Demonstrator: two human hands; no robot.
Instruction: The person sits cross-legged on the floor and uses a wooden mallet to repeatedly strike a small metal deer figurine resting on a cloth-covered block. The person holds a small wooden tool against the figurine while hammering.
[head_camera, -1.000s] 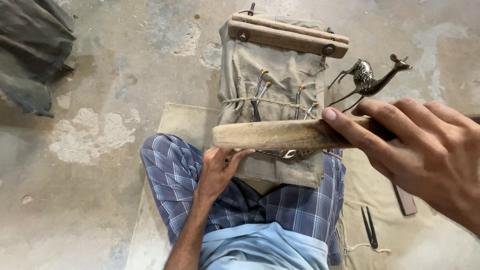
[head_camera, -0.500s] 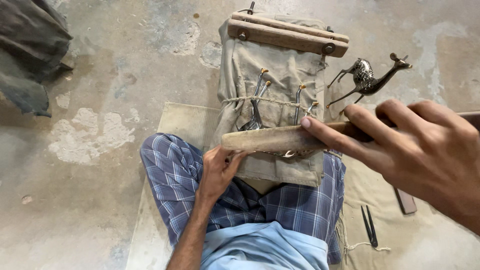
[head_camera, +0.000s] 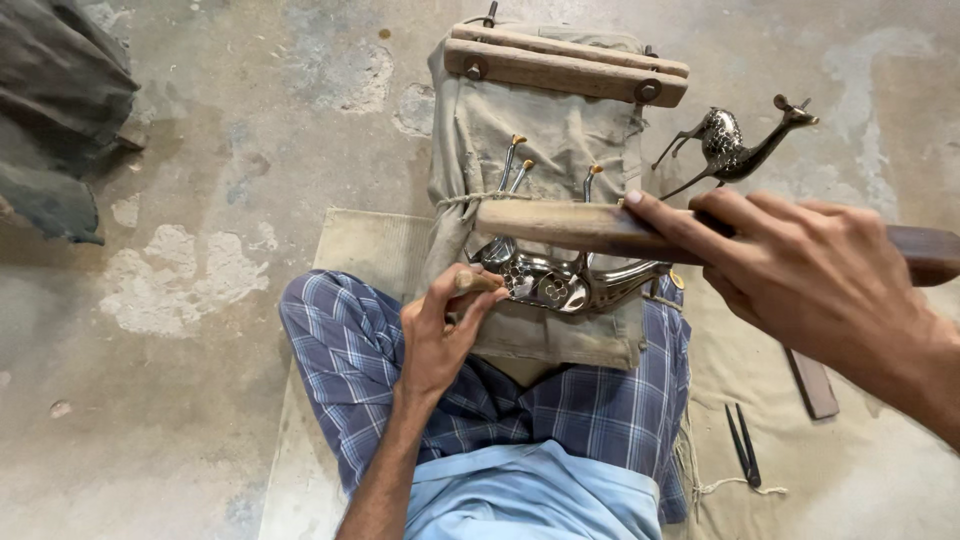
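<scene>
Two hands at work over one shiny metal deer figure (head_camera: 560, 283), which lies on a canvas-wrapped work block (head_camera: 545, 150) resting against the person's knees.

Left hand (head_camera: 440, 335): fingers clenched around a small wooden-handled chisel (head_camera: 478, 282), its tip set against the figure's near flank. Grip and position match those of a second ago.

Right hand (head_camera: 800, 270): fingers wrapped around a long wooden mallet stick (head_camera: 570, 225), held level just above the figure. Over the last second the stick's free end has drawn back from the left and now hangs directly above the chisel and figure. This reads as one beat of a tapping stroke, the engraving being under way rather than finished.

Spare chisels (head_camera: 520, 160): three, tucked under a cord on the canvas, handles up.

Wooden clamp bars (head_camera: 565, 65): two, bolted across the top of the block.

Second deer figure (head_camera: 735, 145): standing on the concrete floor (head_camera: 200, 200) to the right, well apart from the work.

Mat (head_camera: 870, 460): bears a dark flat bar (head_camera: 810, 385) and thin black tweezers (head_camera: 742, 445).

Checked cloth (head_camera: 350, 340): covers the legs.
</scene>
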